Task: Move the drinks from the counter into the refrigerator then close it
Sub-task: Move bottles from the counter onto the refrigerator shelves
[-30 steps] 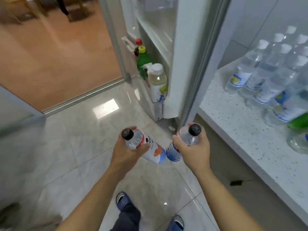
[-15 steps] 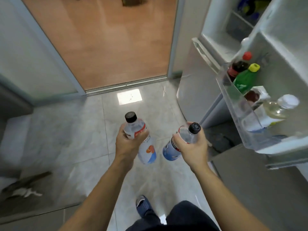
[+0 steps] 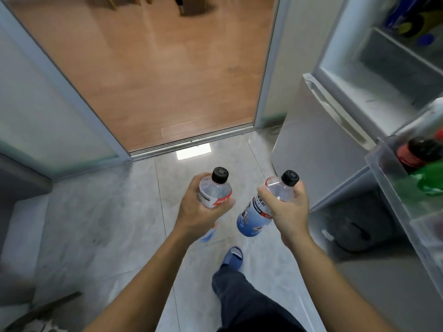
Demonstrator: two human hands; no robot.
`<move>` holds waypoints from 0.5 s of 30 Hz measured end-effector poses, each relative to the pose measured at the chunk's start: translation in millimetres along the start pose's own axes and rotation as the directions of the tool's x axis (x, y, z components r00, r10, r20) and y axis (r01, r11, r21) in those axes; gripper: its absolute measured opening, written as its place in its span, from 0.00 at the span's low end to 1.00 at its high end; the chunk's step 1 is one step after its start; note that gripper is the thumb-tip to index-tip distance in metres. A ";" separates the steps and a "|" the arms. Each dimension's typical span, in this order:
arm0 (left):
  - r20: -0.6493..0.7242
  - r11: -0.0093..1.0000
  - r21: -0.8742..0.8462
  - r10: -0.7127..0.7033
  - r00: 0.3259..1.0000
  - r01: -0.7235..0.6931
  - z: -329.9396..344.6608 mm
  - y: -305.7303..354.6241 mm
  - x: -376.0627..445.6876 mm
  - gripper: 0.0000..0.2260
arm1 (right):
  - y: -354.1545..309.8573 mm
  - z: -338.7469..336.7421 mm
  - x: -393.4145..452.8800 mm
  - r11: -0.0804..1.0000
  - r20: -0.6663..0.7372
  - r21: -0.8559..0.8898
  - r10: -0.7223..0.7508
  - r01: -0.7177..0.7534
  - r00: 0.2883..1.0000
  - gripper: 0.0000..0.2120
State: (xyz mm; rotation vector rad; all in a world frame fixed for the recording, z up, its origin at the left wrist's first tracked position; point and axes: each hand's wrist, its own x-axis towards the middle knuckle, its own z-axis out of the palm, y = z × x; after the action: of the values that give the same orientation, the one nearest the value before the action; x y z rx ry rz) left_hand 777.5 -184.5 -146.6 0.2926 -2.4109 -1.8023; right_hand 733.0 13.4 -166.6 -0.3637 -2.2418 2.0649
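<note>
Two floors fill most of your view: a pale tiled floor (image 3: 100,224) under you and a wooden floor (image 3: 153,75) beyond the open doorway, with a metal door track (image 3: 191,141) between them. Frosted sliding panels (image 3: 36,116) stand at your left.

At your right stands the refrigerator (image 3: 321,149), its lower compartment closed, a long handle (image 3: 340,111) running along its top edge. Above it the upper compartment is open, and you can see a shelf (image 3: 402,65) inside with blurred blue and yellow items at the back; what they are I cannot tell. The open door's clear bin (image 3: 393,188) juts in at the right edge and holds a dark bottle with a red label (image 3: 417,152) and a green bottle (image 3: 429,180) just beside it.

Your dark trouser leg (image 3: 249,305) and a blue slipper (image 3: 233,258) show below, over the tiles.

Your left hand (image 3: 196,212) grips a clear bottle (image 3: 214,191) with a red-and-white label and a black cap; your fingers are curled round its middle, and it stands nearly upright. Your right hand (image 3: 287,212) holds a second bottle (image 3: 257,212) with a blue lower label and a black cap, fingers clamped round its shoulder, and it tilts with its base toward your left. Both bottles hang in the air over the tiles, near each other but apart, to the left of the refrigerator and outside it.
</note>
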 end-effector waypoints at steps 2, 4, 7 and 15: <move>0.056 0.996 0.073 0.043 0.998 -0.047 -0.8 6.9 41.5 0.29 | -4.6 16.6 34.9 1.000 -0.055 -0.009 0.005 -0.005 0.998 0.20; 0.134 0.982 0.167 0.071 0.988 -0.093 0.9 13.2 81.3 0.30 | -11.4 28.4 67.8 0.999 -0.105 -0.032 0.006 -0.009 0.994 0.21; 0.227 0.948 0.258 0.126 0.966 -0.184 8.4 19.5 135.6 0.32 | -24.4 40.7 113.9 0.998 -0.152 -0.056 -0.023 0.014 0.988 0.21; 0.425 0.854 0.382 0.176 0.888 -0.352 50.0 26.0 273.8 0.34 | -45.1 53.7 207.9 0.994 -0.362 -0.110 -0.027 -0.014 0.932 0.19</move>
State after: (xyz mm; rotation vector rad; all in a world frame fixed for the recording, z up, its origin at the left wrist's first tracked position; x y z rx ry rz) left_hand 498.1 -191.8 -141.8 -0.3870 -2.9355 -1.2475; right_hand 514.5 4.1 -149.1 -0.6833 -2.1279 1.7006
